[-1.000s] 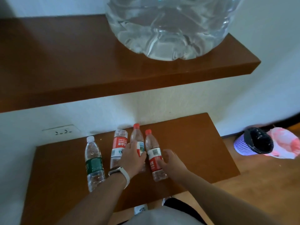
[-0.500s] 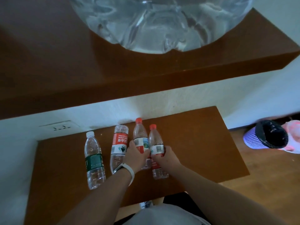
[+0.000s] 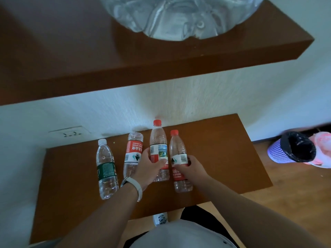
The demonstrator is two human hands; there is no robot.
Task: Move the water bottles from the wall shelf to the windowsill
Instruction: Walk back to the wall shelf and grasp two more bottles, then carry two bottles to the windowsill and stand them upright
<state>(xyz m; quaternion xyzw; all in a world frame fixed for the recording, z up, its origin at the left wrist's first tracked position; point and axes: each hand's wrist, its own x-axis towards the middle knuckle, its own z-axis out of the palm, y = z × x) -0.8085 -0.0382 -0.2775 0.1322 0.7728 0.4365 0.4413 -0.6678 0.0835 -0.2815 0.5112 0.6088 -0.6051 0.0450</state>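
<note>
Several water bottles stand in a row on the lower brown wall shelf (image 3: 223, 158). My left hand (image 3: 149, 167), with a white watch on the wrist, grips a red-capped bottle (image 3: 158, 144) around its label. My right hand (image 3: 189, 167) grips the neighbouring red-capped bottle (image 3: 179, 154) at its middle. Left of them stand a capless-looking red-label bottle (image 3: 134, 151) and a green-label bottle with a white cap (image 3: 105, 167), both untouched. The windowsill is not in view.
An upper brown shelf (image 3: 161, 68) overhangs, carrying a large clear water jug (image 3: 179, 15). A wall socket (image 3: 71, 133) sits at the left. A purple mesh bin with black liner (image 3: 292, 149) and a pink bag (image 3: 322, 147) stand on the wooden floor at right.
Both hands reached forward and closed round the two red-capped bottles. The camera moved closer and tilted down.
</note>
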